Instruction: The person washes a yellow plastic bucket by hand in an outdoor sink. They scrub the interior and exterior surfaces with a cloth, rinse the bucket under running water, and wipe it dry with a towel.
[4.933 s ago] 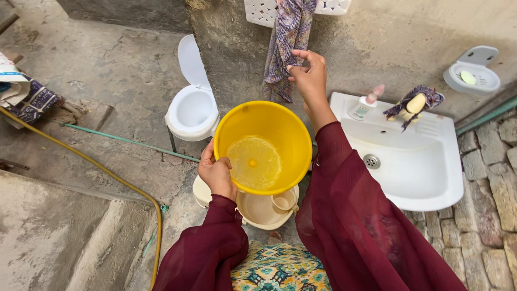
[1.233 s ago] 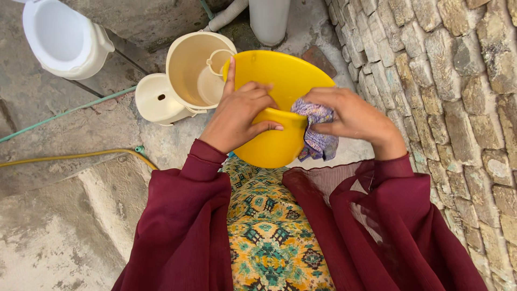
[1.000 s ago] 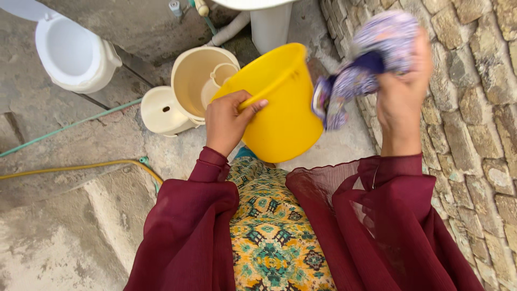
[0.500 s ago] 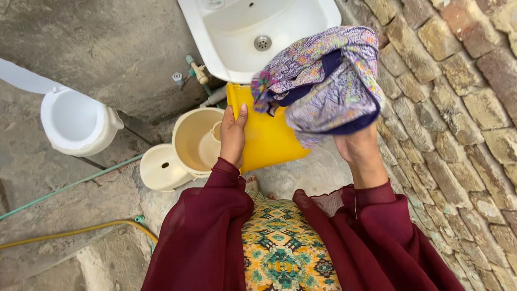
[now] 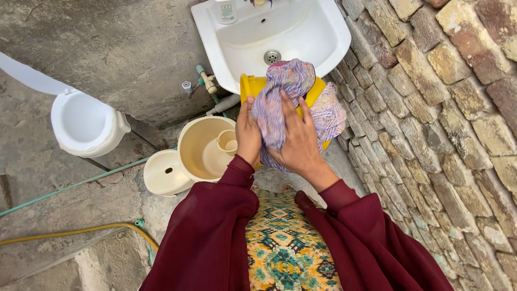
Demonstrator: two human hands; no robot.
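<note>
**Cloth pressed against a tipped yellow tub**

The right hand (image 5: 299, 143) lies flat, fingers spread, pressing a patterned lilac cloth (image 5: 280, 102) against the yellow tub (image 5: 250, 86). It is not closed around the cloth, only pushing on it. The left hand (image 5: 247, 134) sits just beside it, thumb and fingers curled onto the tub's near edge, partly under the cloth, so how firmly it grips I cannot tell. The tub is held up in front of the body, just past both hands, below the white basin (image 5: 323, 37).

Risks, as I judge them: the cloth is only pinned, so a loose fold hanging to the right of the right hand could slide off and fall to the ground. The tub seems to hang mainly from the left hand's edge hold; a hard push from the right could twist it free, dropping it toward the beige bucket (image 5: 202, 148) and lid (image 5: 164, 172) beside the left wrist.

The tub looks tilted, its mouth apparently turned away from the hands toward the basin. The cloth's long axis runs from the wrists up and away, draped over the tub
</note>
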